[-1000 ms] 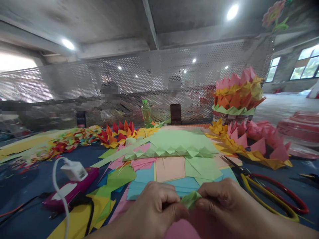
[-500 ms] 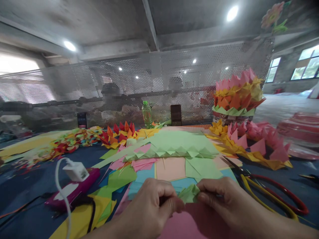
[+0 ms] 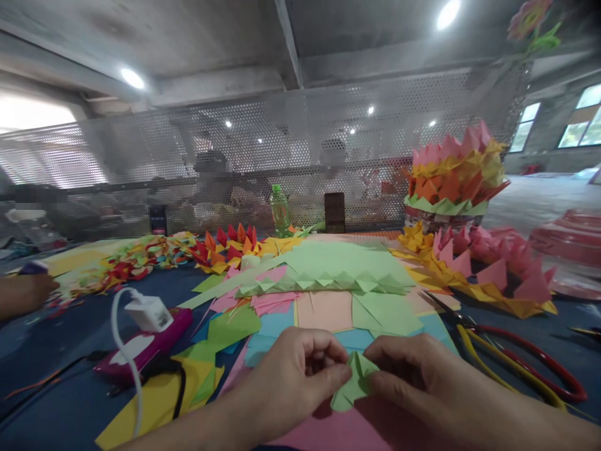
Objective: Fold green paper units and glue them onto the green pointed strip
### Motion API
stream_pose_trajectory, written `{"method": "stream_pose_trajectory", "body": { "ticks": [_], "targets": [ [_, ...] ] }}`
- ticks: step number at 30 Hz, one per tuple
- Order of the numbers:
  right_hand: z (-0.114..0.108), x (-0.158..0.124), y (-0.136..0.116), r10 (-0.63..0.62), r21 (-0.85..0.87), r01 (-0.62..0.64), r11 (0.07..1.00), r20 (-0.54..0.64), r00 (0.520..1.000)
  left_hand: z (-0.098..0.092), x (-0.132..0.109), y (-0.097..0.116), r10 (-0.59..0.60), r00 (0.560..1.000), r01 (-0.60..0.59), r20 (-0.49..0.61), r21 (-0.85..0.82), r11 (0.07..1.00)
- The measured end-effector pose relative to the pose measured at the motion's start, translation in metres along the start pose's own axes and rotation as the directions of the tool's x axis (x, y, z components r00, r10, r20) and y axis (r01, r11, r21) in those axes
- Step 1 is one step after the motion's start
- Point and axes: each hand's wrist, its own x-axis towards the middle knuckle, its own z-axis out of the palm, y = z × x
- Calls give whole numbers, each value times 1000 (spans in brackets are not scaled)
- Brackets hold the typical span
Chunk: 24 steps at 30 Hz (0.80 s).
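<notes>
My left hand (image 3: 298, 376) and my right hand (image 3: 417, 379) meet low in the middle of the view, both pinching a small folded piece of green paper (image 3: 351, 385). The fingers of each hand are curled and pressed on its edges. The piece has pointed folds and sits just above a pink sheet (image 3: 342, 429). Beyond my hands lie flat sheets in blue, peach and light green, with a row of green folded triangles (image 3: 323, 282) across them.
Scissors with red and yellow handles (image 3: 511, 363) lie to the right. A white charger plug on a magenta device (image 3: 145, 329) sits at left. Stacked paper flower shapes (image 3: 453, 178) stand at back right, a green bottle (image 3: 279, 212) behind. Another person's hand (image 3: 25, 291) rests at far left.
The green piece has turned and opened out downward between my fingers, showing more of its folds. Another person's hand has come into view at the far left.
</notes>
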Motion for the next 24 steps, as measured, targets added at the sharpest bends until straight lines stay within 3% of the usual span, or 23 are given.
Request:
{"method": "stream_pose_trajectory", "body": {
  "ticks": [5, 11, 14, 17, 20, 24],
  "targets": [
    [-3, 1, 1, -63, -1, 63, 998, -54, 997, -2, 0, 3, -18, 1000, 18, 5, 12, 1000],
    [4, 3, 6, 22, 208, -20, 978, -12, 1000, 0, -3, -3, -15, 999, 14, 48, 19, 1000],
    [6, 3, 7, 49, 273, -58, 960, 37, 998, 2, -5, -2, 35, 998, -42, 49, 138, 990],
    [6, 2, 4, 61, 207, -72, 976, 58, 996, 3, -8, 0, 154, 988, -155, 30, 333, 930],
    [5, -1, 0, 51, 60, -52, 997, 11, 999, 3, -10, 0, 245, 968, -241, 47, 426, 872],
    [7, -4, -3, 28, -102, -38, 994, -93, 995, 3, -11, -1, 250, 966, -248, 60, 468, 848]
  ]
}}
